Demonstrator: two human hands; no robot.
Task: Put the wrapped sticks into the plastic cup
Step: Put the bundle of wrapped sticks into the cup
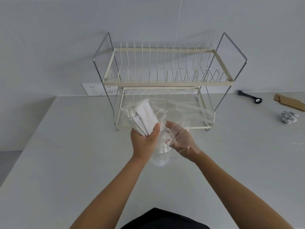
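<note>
My left hand grips the lower end of a bundle of white paper-wrapped sticks. The bundle points up and away, tilted left, in front of the rack's lower shelf. A clear plastic cup stands on the counter just below and between my two hands, partly hidden by them. My right hand is to the right of the bundle with its fingers loosely curled. It holds a crumpled clear plastic bag, whose film covers the palm and trails up to the right.
A two-tier cream wire dish rack stands against the wall behind my hands. A wall socket sits to its left. At the far right of the counter lie a black tool, cardboard and a foil ball.
</note>
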